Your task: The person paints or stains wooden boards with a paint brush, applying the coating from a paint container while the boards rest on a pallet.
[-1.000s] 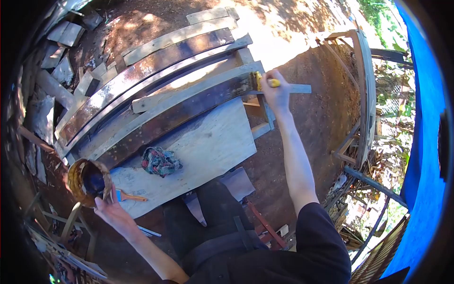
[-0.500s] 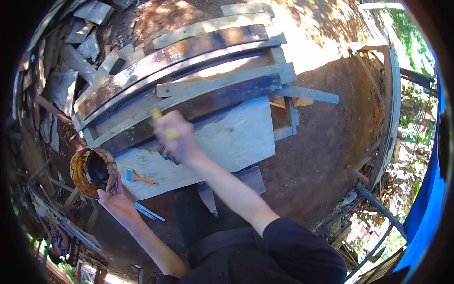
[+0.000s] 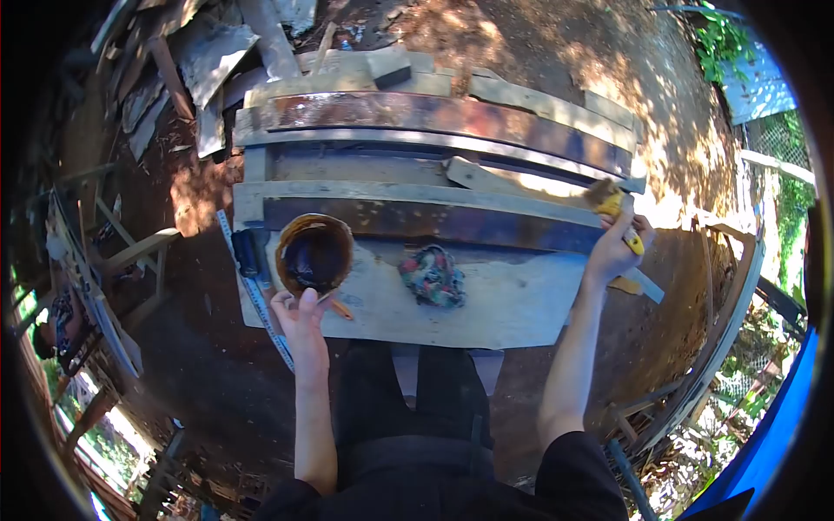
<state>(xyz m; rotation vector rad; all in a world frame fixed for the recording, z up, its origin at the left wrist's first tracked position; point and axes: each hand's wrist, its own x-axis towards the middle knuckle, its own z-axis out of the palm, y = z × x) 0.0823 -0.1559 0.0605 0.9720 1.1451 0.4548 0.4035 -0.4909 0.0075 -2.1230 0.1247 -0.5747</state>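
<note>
My left hand [image 3: 300, 319] is closed on the lower edge of a round, stained pot [image 3: 340, 246] with dark liquid inside. It is held tilted over the left end of a pale plywood board [image 3: 512, 300]. Gripped in my right hand [image 3: 613, 253] is a yellow-handled paintbrush [image 3: 611, 202], bristles pointing up and left, by the right end of a dark-stained plank [image 3: 417, 220]. A crumpled multicoloured rag [image 3: 433, 278] lies on the plywood between my hands. A second brush's orange handle [image 3: 341, 309] shows beside the pot, its other end hidden.
Behind the near plank lies another glossy brown plank [image 3: 373, 111] on a wooden frame. A measuring tape [image 3: 261, 304] runs along the plywood's left side, near a dark object [image 3: 247, 252]. Scrap wood [image 3: 204, 74] is heaped at the back left. A blue sheet [image 3: 786, 408] hangs at the right.
My right hand has swung right with the paintbrush, from the plank's left part to its right end. The view has turned left, and the pot now appears over the plywood.
</note>
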